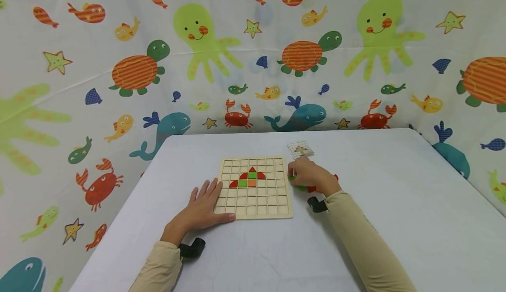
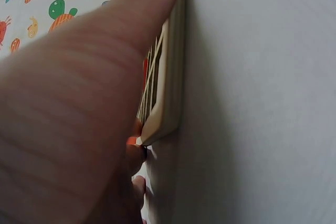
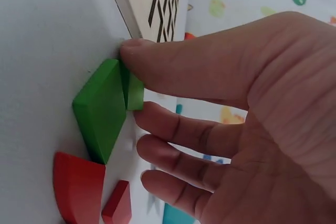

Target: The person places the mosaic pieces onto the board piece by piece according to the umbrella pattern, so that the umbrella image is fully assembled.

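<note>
A wooden grid board lies on the table with red, green and orange pieces set in its cells, among them an orange square and a red triangle. My left hand rests along the board's left edge, fingers spread and thumb at the front edge. Just right of the board, my right hand pinches a small green block between thumb and index finger. Beside that block lies a larger green block; red blocks sit close by, partly hidden under the hand in the head view.
A small printed card with a gridded pattern lies behind the right hand. The table has a white cover. Behind it hangs a cloth printed with sea animals. Each wrist wears a black camera mount.
</note>
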`<control>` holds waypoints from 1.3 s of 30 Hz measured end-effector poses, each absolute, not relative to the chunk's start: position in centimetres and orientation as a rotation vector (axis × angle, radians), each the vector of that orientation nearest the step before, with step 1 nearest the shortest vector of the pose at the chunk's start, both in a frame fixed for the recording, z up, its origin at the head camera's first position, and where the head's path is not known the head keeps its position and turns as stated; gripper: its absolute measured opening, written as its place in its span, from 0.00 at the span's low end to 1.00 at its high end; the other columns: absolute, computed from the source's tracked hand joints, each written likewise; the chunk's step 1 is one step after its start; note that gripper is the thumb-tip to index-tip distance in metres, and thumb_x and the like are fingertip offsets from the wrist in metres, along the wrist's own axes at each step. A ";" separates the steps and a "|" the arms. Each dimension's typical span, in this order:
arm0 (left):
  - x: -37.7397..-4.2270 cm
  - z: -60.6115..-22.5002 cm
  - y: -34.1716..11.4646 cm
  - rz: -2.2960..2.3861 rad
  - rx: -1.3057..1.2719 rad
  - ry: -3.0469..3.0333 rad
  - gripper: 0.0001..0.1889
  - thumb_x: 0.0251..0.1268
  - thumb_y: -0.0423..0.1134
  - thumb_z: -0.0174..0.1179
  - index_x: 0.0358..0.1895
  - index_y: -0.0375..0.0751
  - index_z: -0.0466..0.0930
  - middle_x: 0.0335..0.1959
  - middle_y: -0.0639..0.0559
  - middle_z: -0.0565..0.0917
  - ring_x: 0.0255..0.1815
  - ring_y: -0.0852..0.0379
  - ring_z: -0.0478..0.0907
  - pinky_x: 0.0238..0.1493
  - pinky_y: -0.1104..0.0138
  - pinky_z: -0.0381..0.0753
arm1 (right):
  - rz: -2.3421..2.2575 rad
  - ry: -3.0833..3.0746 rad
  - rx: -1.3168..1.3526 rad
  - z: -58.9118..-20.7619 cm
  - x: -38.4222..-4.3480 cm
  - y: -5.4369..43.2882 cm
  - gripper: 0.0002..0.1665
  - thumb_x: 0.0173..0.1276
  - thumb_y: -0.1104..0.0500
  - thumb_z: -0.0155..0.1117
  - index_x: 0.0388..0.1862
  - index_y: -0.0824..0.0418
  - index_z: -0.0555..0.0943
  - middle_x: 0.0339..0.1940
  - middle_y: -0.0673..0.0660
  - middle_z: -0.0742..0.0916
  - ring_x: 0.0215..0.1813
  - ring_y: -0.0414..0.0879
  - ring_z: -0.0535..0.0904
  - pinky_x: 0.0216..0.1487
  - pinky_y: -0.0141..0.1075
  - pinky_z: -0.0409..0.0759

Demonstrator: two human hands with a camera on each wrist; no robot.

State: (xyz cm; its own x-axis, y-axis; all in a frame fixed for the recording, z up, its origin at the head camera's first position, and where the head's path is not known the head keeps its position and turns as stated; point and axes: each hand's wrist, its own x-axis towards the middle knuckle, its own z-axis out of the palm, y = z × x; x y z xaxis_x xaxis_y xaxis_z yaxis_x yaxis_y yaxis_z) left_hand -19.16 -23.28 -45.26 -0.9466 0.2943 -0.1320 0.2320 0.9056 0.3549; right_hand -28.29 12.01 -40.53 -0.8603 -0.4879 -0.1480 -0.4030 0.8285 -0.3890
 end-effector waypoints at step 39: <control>-18.7 -45.1 -22.9 0.507 0.389 2.886 0.65 0.61 0.74 0.66 0.87 0.33 0.47 0.88 0.35 0.46 0.88 0.33 0.35 0.81 0.34 0.31 | -1.045 2.813 -0.987 -40.7 -27.2 9.1 0.06 0.74 0.73 0.65 0.43 0.65 0.86 0.36 0.53 0.86 0.38 0.47 0.78 0.45 0.40 0.82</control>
State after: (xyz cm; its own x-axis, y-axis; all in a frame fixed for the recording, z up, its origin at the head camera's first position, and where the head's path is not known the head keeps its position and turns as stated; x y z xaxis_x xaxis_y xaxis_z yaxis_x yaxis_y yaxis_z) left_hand -18.65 -22.87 -45.12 -0.9486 0.2861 -0.1355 0.2228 0.9073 0.3565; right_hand -27.22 9.10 -40.67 -0.8047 -0.5504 0.2225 -0.5621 0.5860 -0.5836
